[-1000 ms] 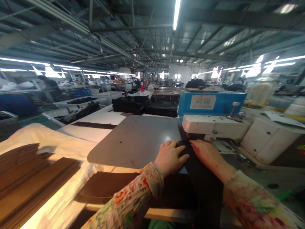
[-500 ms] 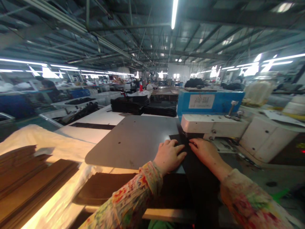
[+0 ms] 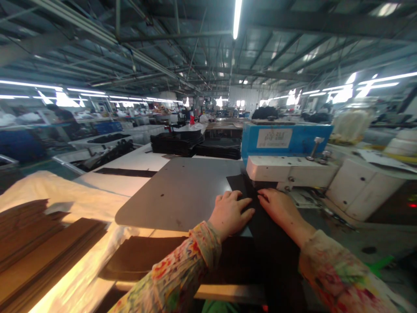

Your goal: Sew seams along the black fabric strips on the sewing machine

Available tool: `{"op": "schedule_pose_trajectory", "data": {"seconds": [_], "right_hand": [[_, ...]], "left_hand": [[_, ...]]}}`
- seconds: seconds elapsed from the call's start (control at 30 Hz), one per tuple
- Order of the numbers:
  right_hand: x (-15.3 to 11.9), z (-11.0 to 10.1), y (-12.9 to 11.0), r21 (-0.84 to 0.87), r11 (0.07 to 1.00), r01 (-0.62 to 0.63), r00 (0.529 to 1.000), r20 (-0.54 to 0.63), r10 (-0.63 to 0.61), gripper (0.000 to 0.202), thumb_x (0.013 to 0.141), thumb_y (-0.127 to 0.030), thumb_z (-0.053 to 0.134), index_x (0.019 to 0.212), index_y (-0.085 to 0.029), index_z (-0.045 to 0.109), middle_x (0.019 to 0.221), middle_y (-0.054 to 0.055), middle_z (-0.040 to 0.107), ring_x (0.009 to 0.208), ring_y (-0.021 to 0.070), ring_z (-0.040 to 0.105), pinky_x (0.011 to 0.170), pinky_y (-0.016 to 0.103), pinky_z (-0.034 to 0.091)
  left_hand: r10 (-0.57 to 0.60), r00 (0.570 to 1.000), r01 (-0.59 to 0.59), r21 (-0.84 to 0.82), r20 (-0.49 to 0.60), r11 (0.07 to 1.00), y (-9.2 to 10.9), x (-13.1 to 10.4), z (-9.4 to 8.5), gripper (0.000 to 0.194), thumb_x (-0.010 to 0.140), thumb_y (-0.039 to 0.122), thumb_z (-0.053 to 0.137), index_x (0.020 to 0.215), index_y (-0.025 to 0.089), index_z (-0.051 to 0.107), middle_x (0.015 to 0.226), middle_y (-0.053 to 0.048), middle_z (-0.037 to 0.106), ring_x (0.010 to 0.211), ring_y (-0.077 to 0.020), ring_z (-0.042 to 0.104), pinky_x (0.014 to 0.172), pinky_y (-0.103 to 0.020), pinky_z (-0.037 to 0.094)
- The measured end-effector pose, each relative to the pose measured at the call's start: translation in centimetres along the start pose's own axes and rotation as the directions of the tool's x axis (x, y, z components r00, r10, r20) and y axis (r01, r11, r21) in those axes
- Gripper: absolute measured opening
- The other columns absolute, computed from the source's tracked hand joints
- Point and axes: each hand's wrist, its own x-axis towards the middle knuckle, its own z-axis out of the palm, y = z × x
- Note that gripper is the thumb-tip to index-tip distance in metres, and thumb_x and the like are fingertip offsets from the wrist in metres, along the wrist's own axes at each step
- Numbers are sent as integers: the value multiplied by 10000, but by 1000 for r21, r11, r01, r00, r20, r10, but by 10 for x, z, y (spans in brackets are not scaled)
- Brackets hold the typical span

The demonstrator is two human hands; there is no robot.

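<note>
While both palms lie flat and open on the black fabric strip [image 3: 260,226], my left hand [image 3: 230,214] at nine o'clock and right hand [image 3: 280,208] at three, it seems light, limp, best pinned near its edges. It runs under the sewing machine [image 3: 289,171] across the smooth grey tabletop [image 3: 182,191]; factory hall around.

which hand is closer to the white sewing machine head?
Right. The right hand lies flat on the black fabric just below the white sewing machine head, fingertips near its underside. The left hand also presses the fabric, but further left, over the grey plate.
</note>
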Motion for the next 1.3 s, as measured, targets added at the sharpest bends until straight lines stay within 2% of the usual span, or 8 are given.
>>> {"op": "schedule_pose_trajectory", "data": {"seconds": [1.3], "right_hand": [[-1,-2,-2,-25,1000,-7,1000,11,8,275,841,-219,395,992,-156,615,979,81,643,865,203,595,735,285,431]], "left_hand": [[-20,999,20,-1,40,1000,2,0,-3,372,857,499,324,1156,360,495,1202,-24,474,1071,-235,422,846,-413,369]]}}
